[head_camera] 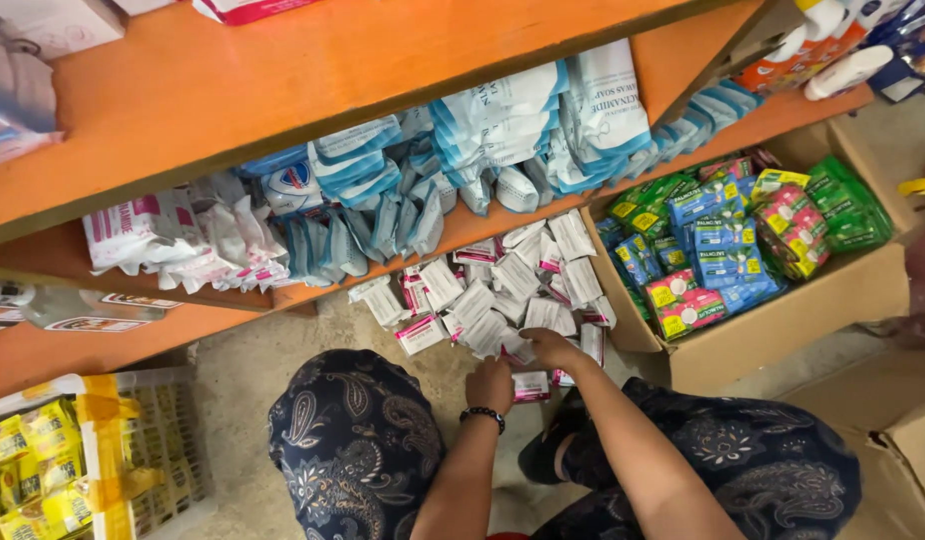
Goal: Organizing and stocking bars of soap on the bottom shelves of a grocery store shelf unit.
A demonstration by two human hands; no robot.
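The head camera looks straight down on a person crouching on a concrete floor [253,370] before orange wooden shelves [233,90], with knees in dark paisley-patterned fabric to either side.

The left hand [491,383], a dark beaded bracelet [482,414] on its wrist, hangs knuckles up with fingers curled at the near edge of a heap of small white-and-pink boxes [493,290] lying on the floor beneath the lowest shelf. Whether it grips a box cannot be told, since the fingers hide what is under them.

The right hand [551,349] rests just beside it, fingers bent down onto the same heap and touching the boxes; a firm grasp cannot be made out. One small pink-and-white box [532,386] lies flat on the floor between the two hands, near the person's knees.

On the shelf above the heap stand rows of blue-and-white soft packets [503,130], with white-and-pink packets [173,240] to their left. To the right of the heap sits an open cardboard box [783,320] filled with green, blue and pink sachets. At lower left stands a white plastic crate [163,450] holding yellow packets.
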